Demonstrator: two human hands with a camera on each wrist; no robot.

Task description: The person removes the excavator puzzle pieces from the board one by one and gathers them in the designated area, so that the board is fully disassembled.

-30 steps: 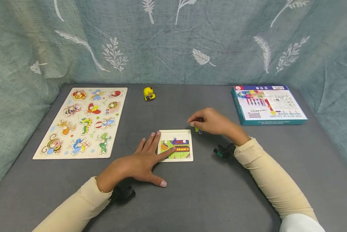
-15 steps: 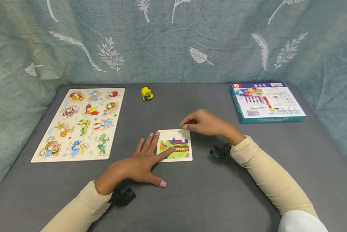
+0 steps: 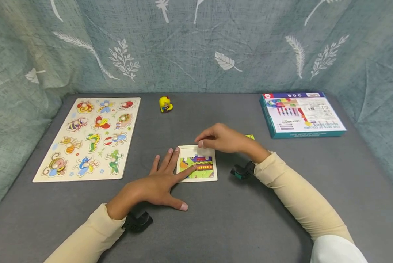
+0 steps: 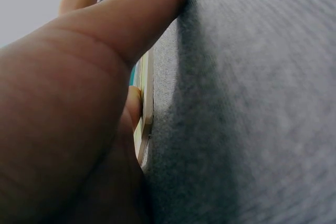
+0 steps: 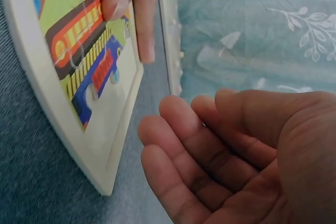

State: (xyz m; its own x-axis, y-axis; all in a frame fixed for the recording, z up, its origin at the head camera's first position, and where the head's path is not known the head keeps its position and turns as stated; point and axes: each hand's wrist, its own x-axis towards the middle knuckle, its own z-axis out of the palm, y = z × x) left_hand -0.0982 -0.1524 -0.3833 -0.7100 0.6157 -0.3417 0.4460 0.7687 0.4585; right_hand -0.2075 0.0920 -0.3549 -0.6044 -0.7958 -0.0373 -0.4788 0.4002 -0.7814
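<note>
A small jigsaw puzzle [image 3: 201, 171] lies in a pale frame [image 3: 187, 149], its lower part filled with colourful pieces and its upper part bare. My left hand [image 3: 160, 182] is spread flat, the index finger resting on the pieces and the thumb on the table. Just over the frame's upper right corner hovers my right hand [image 3: 221, 138], thumb and index tips close together and the other fingers curled. Whether anything sits between them is hidden. Past the right wrist shows part of a green puzzle piece [image 3: 250, 137].
A large insect peg board [image 3: 88, 142] lies at the left of the grey table [image 3: 196, 226]. A yellow figurine [image 3: 165, 105] stands at the back. At the back right is a flat teal-edged box [image 3: 303, 115]. A patterned curtain [image 3: 190, 54] rises behind.
My right hand has moved left, from beside the frame to above its upper right corner. A green piece now shows behind its wrist. My left hand keeps its place on the puzzle.
</note>
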